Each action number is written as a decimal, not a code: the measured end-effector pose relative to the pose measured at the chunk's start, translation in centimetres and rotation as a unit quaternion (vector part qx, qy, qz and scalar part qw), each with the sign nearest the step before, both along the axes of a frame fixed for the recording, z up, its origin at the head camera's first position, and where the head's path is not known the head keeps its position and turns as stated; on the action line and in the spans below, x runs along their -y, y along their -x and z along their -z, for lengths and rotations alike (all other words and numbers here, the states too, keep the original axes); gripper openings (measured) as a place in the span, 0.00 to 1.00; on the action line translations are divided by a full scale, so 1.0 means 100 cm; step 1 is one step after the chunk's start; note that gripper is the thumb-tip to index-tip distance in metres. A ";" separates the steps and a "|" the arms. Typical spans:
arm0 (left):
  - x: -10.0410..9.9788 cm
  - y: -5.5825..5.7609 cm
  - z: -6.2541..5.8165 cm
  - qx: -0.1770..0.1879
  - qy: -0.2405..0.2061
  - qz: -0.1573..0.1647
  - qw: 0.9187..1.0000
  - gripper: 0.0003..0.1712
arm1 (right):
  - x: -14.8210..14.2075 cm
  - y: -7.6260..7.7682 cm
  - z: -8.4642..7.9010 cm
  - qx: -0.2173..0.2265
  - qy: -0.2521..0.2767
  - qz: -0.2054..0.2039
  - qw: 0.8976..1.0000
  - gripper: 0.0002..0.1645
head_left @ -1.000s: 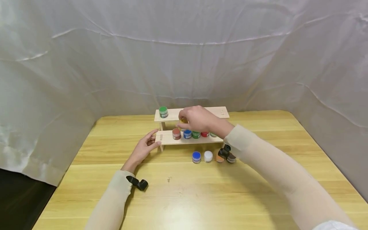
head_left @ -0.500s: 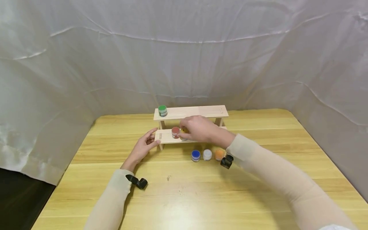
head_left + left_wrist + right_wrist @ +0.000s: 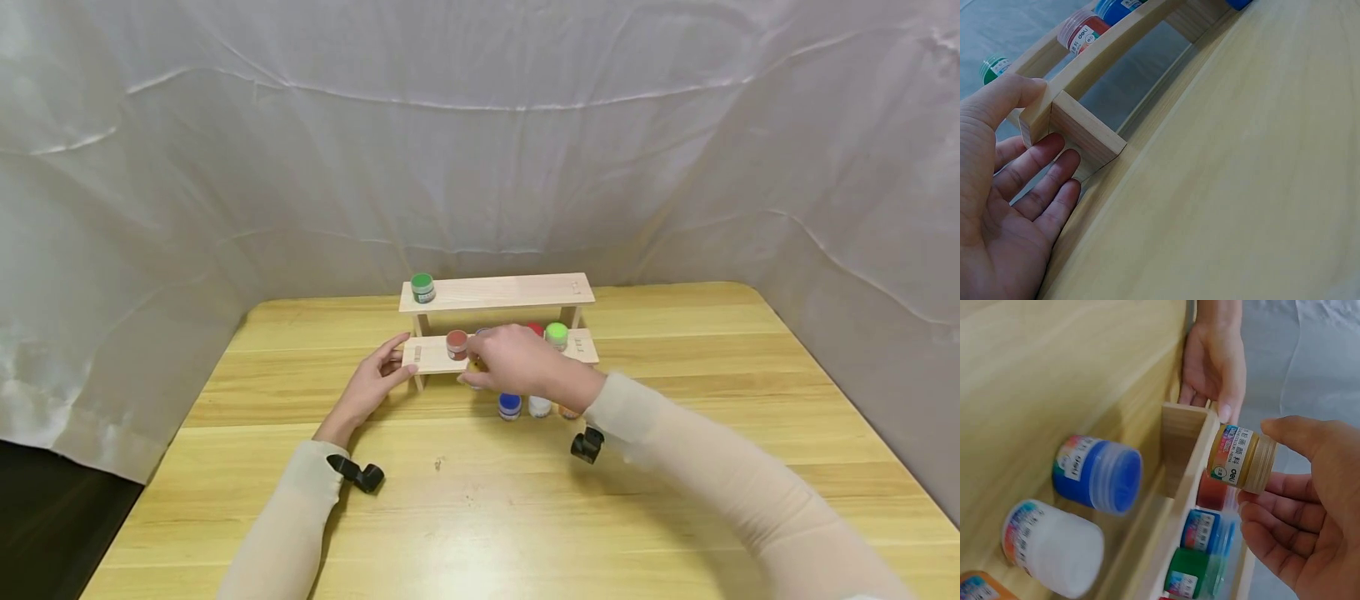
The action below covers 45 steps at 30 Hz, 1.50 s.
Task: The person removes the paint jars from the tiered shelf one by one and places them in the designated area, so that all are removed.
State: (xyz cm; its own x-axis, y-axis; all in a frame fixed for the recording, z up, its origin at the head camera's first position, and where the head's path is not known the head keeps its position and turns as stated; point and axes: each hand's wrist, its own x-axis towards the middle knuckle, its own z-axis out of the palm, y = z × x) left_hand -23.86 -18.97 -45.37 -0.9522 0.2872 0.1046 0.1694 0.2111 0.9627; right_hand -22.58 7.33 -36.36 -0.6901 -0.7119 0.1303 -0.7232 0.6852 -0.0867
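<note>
My right hand [image 3: 521, 360] pinches a yellow-ochre paint jar [image 3: 1235, 455] by its clear lid, thumb on one side and fingers on the other. In the head view that hand is over the front edge of the lower shelf [image 3: 435, 357] and hides most of the jar. A two-tier wooden rack [image 3: 510, 290] stands at the back of the table. My left hand [image 3: 371, 383] holds the lower shelf's left end, thumb on top and fingers below. On this shelf stand a reddish-brown jar [image 3: 457, 345], a blue jar [image 3: 1200, 531], a green jar [image 3: 1188, 575] and a light-green jar [image 3: 557, 335].
A dark-green jar [image 3: 422, 287] stands at the upper shelf's left end. Before the rack, on the table [image 3: 450, 517], are a dark-blue jar [image 3: 510, 406], a white jar [image 3: 539, 406] and an orange jar [image 3: 569, 411]. Grey cloth [image 3: 480, 167] hangs behind.
My right hand has brought the yellow-ochre jar down and toward the front, from near the upper shelf to the lower shelf's front edge. My left hand keeps its hold on the rack.
</note>
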 end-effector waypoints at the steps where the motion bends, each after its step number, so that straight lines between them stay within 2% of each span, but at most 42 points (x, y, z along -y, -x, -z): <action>1: 0.000 0.000 0.000 0.001 0.000 0.000 1.000 0.38 | 0.001 -0.001 0.002 0.003 -0.001 0.003 1.000 0.21; 6: -0.001 -0.001 -0.001 0.003 0.002 -0.001 1.000 0.38 | 0.003 -0.005 0.010 0.001 -0.008 0.016 1.000 0.18; 21: 0.000 -0.001 -0.001 -0.005 0.002 0.004 1.000 0.38 | 0.013 -0.010 0.033 -0.025 -0.053 0.020 0.998 0.21; 33: -0.001 -0.001 0.000 -0.004 0.000 0.003 1.000 0.38 | 0.020 -0.012 0.043 -0.027 -0.080 0.048 0.995 0.22; 35: 0.000 0.002 0.004 -0.006 -0.001 0.003 1.000 0.38 | 0.021 -0.012 0.044 -0.024 -0.083 0.053 0.995 0.22; 41: 0.005 0.016 0.027 -0.012 -0.008 -0.004 1.000 0.38 | 0.020 -0.011 0.046 -0.028 -0.084 0.056 0.994 0.21; 42: 0.005 0.016 0.029 -0.015 -0.008 -0.005 1.000 0.38 | 0.020 -0.011 0.046 -0.027 -0.083 0.055 0.995 0.21; 45: 0.004 0.012 0.023 -0.019 -0.008 -0.002 1.000 0.38 | 0.018 -0.009 0.046 -0.021 -0.078 0.054 0.995 0.20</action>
State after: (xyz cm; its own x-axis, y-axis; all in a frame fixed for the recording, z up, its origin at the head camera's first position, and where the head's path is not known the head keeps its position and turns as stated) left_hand -25.09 -19.33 -47.63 -0.9489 0.2808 0.1443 0.2041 0.1969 0.9590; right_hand -21.64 5.49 -40.94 -0.7603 -0.6473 0.0544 -0.6449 0.7622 0.0562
